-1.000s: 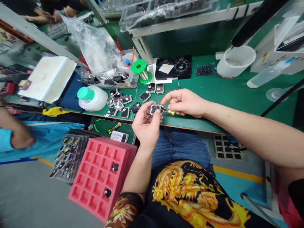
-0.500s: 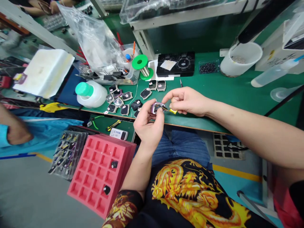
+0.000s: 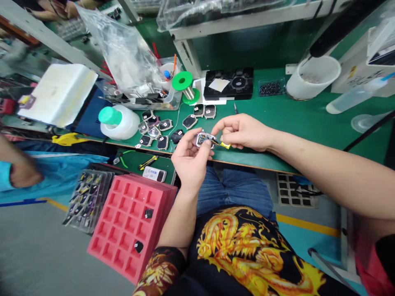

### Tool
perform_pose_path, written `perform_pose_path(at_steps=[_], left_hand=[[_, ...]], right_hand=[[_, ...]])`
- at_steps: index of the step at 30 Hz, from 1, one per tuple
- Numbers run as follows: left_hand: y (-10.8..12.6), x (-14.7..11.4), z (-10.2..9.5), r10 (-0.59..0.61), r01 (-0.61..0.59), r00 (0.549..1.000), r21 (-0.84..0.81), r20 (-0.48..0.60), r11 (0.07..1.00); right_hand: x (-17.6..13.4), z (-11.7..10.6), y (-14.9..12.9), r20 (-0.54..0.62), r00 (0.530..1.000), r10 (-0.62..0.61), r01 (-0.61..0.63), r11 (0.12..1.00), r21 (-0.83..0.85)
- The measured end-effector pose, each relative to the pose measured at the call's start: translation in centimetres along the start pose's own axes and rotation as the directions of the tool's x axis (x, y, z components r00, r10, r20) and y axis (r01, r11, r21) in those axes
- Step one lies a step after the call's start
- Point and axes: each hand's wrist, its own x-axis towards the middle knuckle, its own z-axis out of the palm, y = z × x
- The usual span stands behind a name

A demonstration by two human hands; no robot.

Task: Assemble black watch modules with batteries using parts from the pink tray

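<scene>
My left hand [image 3: 193, 162] grips an opened smartwatch case [image 3: 202, 139] between thumb and fingers, its inner circuit parts facing up. From the case, thin wires run right to a small battery with yellow tape [image 3: 225, 145]. My right hand [image 3: 242, 131] is closed around that battery's end, the index fingertip close to the case's right edge. Several smartwatch cases [image 3: 154, 131] with dark screens and small labels lie on the bench left of my hands. A black watch part [image 3: 177, 136] rests just left of my left fingers.
Behind the watches stand a solder spool [image 3: 187, 92] and a white bottle with a green cap [image 3: 119, 122]. A pink foam tray [image 3: 123, 222] sits lower left, beside a clear tray [image 3: 88, 201] of parts. A soldering-station cup [image 3: 313, 78] stands right. A co-worker's arm [image 3: 21, 168] shows left.
My left hand has shifted slightly left and turned the watch case, so more of its inside shows. My right hand stays almost in place on the battery.
</scene>
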Motion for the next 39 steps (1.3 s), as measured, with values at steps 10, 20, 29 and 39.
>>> perform_pose_path(at_steps=[10, 20, 29, 39], left_hand=[[-0.3, 0.1, -0.2, -0.013, 0.013, 1.000, 0.007, 0.014, 1.000], [-0.7, 0.1, -0.2, -0.030, 0.029, 0.998, 0.012, 0.064, 1.000], [-1.2, -0.1, -0.2, -0.041, 0.036, 0.987, 0.038, 0.156, 0.999], [-2.1, -0.3, -0.2, 0.017, -0.032, 0.981, 0.078, 0.195, 0.996]], right_hand=[[0.1, -0.1, 0.2, 0.006, 1.000, -0.005, 0.005, 1.000, 0.010], [0.0, -0.1, 0.0, 0.041, 0.999, -0.027, 0.019, 0.983, 0.184], [0.1, -0.1, 0.4, 0.034, 0.997, -0.066, 0.060, 0.988, 0.139], [0.4, 0.4, 1.1, -0.062, 0.994, -0.094, 0.097, 0.994, 0.041]])
